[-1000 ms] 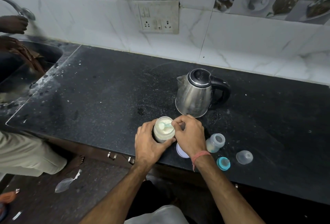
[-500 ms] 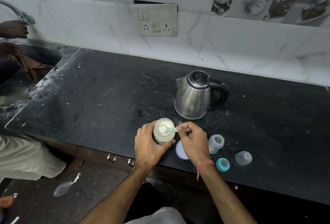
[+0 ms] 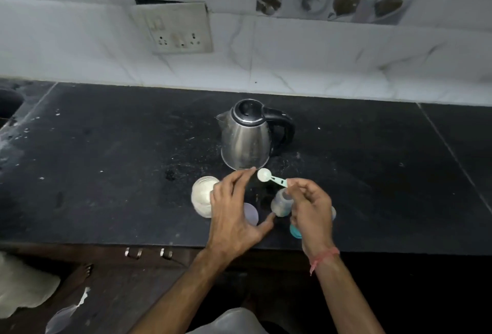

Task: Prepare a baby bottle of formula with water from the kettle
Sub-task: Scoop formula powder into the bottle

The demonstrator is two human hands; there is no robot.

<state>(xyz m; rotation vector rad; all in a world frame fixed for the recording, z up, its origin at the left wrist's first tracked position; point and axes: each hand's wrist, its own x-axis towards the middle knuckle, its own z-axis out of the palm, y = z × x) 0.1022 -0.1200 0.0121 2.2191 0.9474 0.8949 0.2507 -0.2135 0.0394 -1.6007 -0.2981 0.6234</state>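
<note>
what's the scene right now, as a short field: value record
right hand: pinches the scoop by its handle, bowl raised above the counter
left hand: open, grip on nothing, beside the formula jar
bottle: upright, open, under the scoop handle
kettle: lid shut, behind the hands
jar lid: flat on the counter

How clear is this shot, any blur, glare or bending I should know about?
Head view: dim overall; soft motion blur on the wall socket and both hands, left hand, right hand; wide-angle bending curves the counter edge; faint sheen on the kettle; the scoop is fairly readable.
</note>
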